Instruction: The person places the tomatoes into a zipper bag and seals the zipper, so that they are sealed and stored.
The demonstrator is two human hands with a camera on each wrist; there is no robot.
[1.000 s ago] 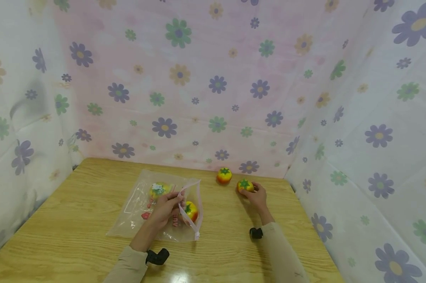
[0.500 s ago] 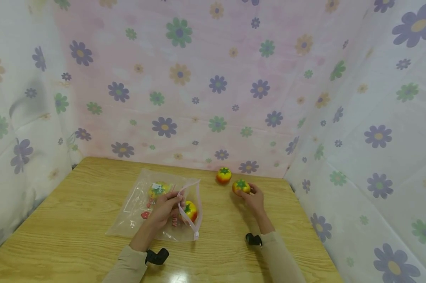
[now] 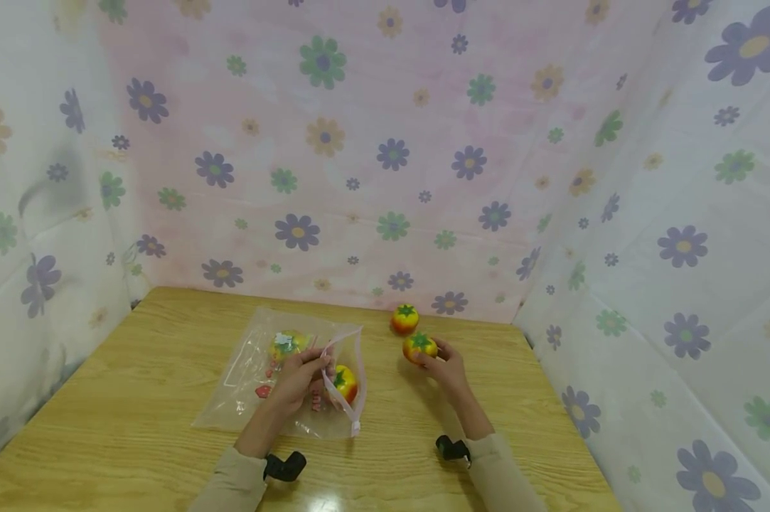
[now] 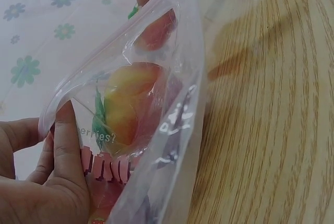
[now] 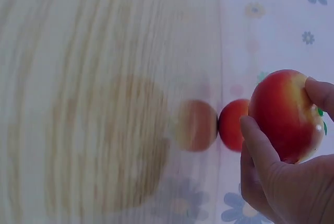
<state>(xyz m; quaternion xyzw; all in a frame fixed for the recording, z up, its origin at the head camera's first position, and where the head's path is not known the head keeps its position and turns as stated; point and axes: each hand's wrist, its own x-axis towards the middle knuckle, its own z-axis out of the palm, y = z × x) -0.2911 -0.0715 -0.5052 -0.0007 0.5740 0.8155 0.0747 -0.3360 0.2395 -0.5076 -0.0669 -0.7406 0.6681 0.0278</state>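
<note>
A clear zip bag [image 3: 244, 370] with a pink rim and printed pictures lies on the table. My left hand [image 3: 295, 382] pinches the upper edge of its mouth, which gapes to the right. Inside, just behind the opening, sits a yellow-red toy tomato [image 3: 347, 385] with a green star-shaped top. Another toy tomato [image 3: 286, 343] shows through the plastic, farther in. To the right of the bag, my right hand [image 3: 451, 371] grips a third toy tomato [image 5: 284, 117] between thumb and fingers, raised above the tabletop in the right wrist view.
One more toy tomato [image 3: 404, 320] stands on the wooden table [image 3: 135, 370] near the back edge, behind the held one. Flower-printed cloth [image 3: 359, 142] encloses the table at the back and both sides. A white slider [image 3: 355, 427] sits at the bag's near corner.
My right hand has lifted its toy tomato and carried it left toward the bag's mouth. My left hand keeps its pinch on the bag in the same place.
</note>
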